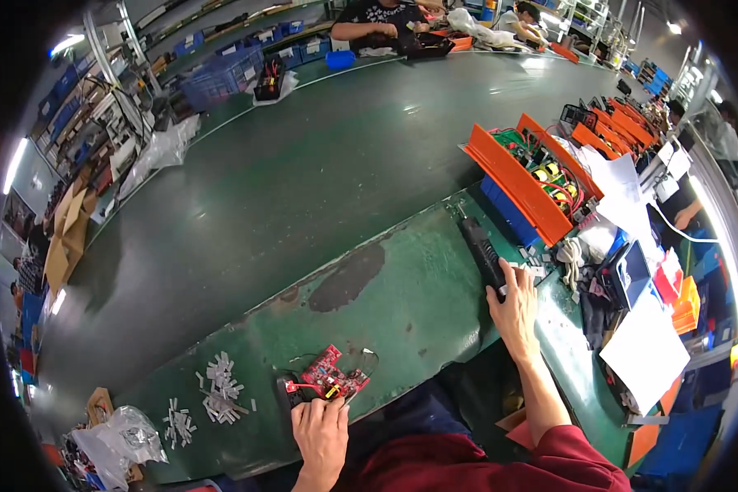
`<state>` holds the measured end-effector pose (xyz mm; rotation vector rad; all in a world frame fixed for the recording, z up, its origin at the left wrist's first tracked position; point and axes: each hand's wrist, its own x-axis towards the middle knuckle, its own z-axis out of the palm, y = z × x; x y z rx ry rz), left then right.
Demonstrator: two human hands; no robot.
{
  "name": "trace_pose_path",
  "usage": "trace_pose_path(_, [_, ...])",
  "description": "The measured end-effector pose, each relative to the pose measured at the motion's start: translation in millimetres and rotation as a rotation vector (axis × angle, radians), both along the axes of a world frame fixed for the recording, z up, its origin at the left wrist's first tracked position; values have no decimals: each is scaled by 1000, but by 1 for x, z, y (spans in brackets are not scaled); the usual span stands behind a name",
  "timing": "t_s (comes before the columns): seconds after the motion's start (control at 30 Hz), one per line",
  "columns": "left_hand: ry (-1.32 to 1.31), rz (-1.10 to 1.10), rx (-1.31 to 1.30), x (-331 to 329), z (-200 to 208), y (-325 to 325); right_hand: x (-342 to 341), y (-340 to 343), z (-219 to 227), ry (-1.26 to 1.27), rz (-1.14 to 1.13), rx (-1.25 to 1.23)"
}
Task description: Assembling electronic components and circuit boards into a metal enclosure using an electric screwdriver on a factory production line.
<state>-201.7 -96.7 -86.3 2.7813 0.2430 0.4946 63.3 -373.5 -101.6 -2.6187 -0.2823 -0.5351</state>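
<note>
My left hand (321, 428) touches the red circuit board (333, 375) just ahead, its grip I can't tell; my right hand (514, 310) clamps the black tool (477, 243). Left of both lie 2 pale heaps (220, 392).

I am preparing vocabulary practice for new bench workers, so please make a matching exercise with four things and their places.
Things:
1. red circuit board
2. black electric screwdriver
3. two piles of small pale strips
4. orange-sided assembly

Places:
A. on the green bench, left of the circuit board
B. at the fingers of the right hand
C. right of the picture's middle, partly hiding a blue bin
D. at the fingers of the left hand

Right pairs: 1-D, 2-B, 3-A, 4-C
</note>
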Motion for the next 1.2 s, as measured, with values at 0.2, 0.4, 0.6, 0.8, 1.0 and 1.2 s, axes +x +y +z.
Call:
trace_pose_path(0.2, [16,43,18,1,6,-3,-29,-4,1,12,94,22])
trace_pose_path(0.4, [19,-2,26,-2,2,1,-120,-28,1,391,140,315])
trace_pose_path(0.6, [-11,-26,-13,-2,2,0,-181,-29,-21,815,190,650])
trace_pose_path(0.8, [-43,-10,-11,-4,-2,1,-198,-18,-20,1155,223,709])
trace_pose_path(1.0, [-47,-31,31,4,-9,6,-216,-9,-26,1251,359,733])
trace_pose_path(1.2, [-46,-35,25,8,-12,8,-223,-3,-27,1358,415,640])
